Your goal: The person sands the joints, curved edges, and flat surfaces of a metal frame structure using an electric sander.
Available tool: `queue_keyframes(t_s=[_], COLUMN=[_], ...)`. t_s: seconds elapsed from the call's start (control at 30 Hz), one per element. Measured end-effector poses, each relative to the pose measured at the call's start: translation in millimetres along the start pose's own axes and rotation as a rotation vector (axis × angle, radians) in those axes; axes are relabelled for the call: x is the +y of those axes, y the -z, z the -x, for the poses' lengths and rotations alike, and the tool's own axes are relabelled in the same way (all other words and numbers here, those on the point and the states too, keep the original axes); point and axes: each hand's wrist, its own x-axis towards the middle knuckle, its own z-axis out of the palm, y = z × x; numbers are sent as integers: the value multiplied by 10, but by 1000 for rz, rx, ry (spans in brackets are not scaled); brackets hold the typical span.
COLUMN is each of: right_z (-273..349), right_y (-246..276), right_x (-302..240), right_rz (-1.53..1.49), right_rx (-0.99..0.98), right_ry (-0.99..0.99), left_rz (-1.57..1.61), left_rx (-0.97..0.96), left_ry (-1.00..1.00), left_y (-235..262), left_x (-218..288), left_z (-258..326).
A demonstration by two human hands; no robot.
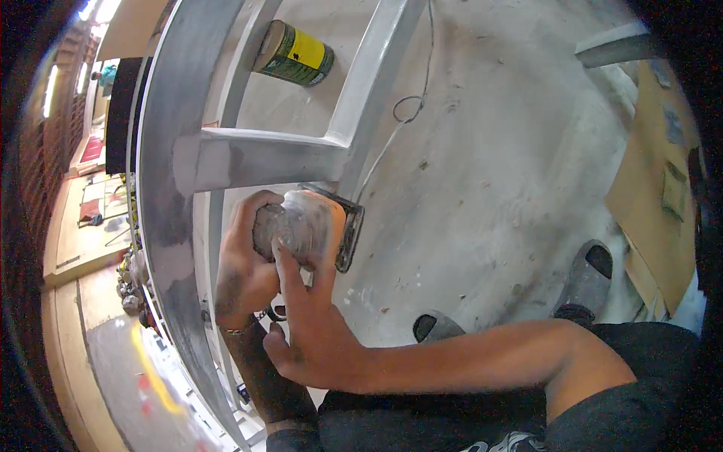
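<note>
A dusty electric palm sander [310, 226] with a grey and orange body is held sideways, its black pad on the right side. My left hand [245, 260] wraps round its rounded top from the left. My right hand [312, 324] is on the sander from below, fingers against the body and thumb apart. Just above the sander is the crossbar [271, 160] of a grey-painted frame, joining a wide rail [173, 196] on the left to a slimmer bar [373, 83]. Whether the pad touches the frame I cannot tell.
A can [295, 54] with a yellow label lies on its side beyond the frame. A thin looped cord [407, 109] trails over the dusty floor [482, 173]. Cardboard [654, 188] lies at the right, near a grey shoe [586, 280]. Another grey piece [614, 47] stands far right.
</note>
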Motion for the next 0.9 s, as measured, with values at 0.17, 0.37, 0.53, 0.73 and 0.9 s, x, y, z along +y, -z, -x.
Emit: queue_keyframes(t_s=[0.17,0.37,0.53,0.73,0.9], right_z=[86,245,290,153,23], right_y=[-19,3,-5,-2,-27], right_x=[6,21,1,-5,18], right_rz=[-46,-9,39,70,44], right_rx=[-105,-175,-179,-56,-60], right_ry=[-130,-165,-160,-37,-46], left_rz=[-77,-44,-23,-29,-40], left_rx=[19,86,95,82,62], left_ry=[-23,95,139,64,65], left_y=[20,-60,-77,-37,16], left_x=[-49,-88,-98,-49,-49], left_z=[115,418,500,278,144])
